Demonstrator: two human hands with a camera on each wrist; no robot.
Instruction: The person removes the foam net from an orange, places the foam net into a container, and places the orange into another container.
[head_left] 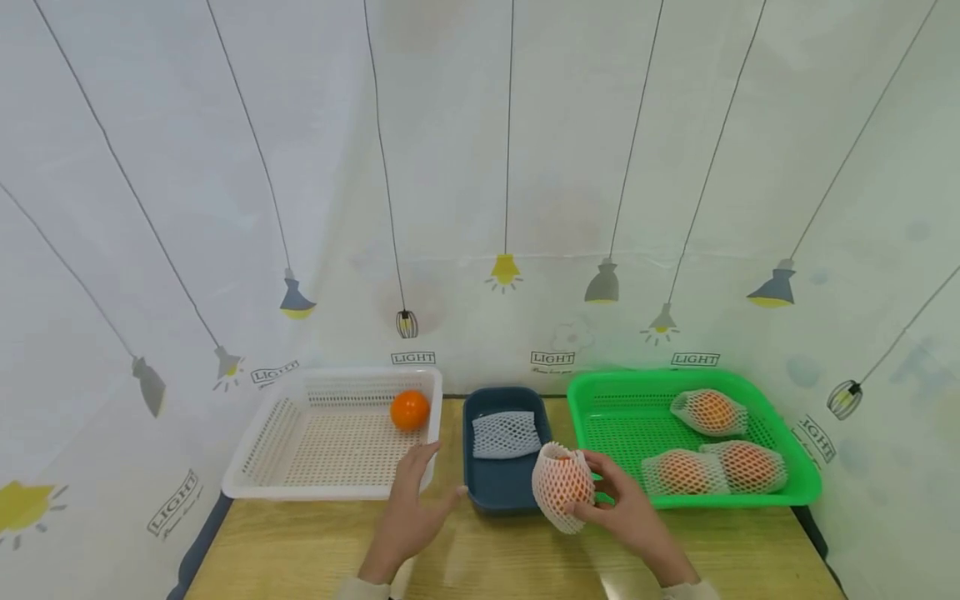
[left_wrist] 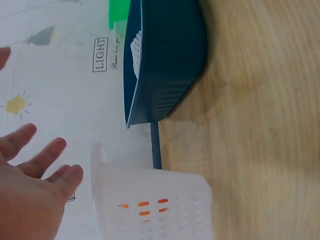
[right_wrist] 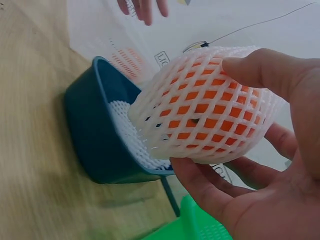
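My right hand (head_left: pixel 626 508) grips an orange (right_wrist: pixel 205 107) wrapped in a white foam net (head_left: pixel 558 500), thumb on one side and fingers on the other. It is held up in front of the dark blue bin's right side. My left hand (head_left: pixel 411 512) holds nothing; its fingers are spread beside the front right corner of the white basket (head_left: pixel 337 493). Inside the dark blue bin (head_left: pixel 498 492) lies a flat, unfilled foam net (head_left: pixel 506 435). A bare orange (head_left: pixel 409 410) sits in the white basket's back right corner.
To the right stands a green basket (head_left: pixel 615 433) with several net-wrapped oranges, one wrapped orange (head_left: pixel 712 412) at its back and two at its front. All three containers stand on a wooden table (head_left: pixel 480 558) against a lamp-patterned curtain (head_left: pixel 465 167).
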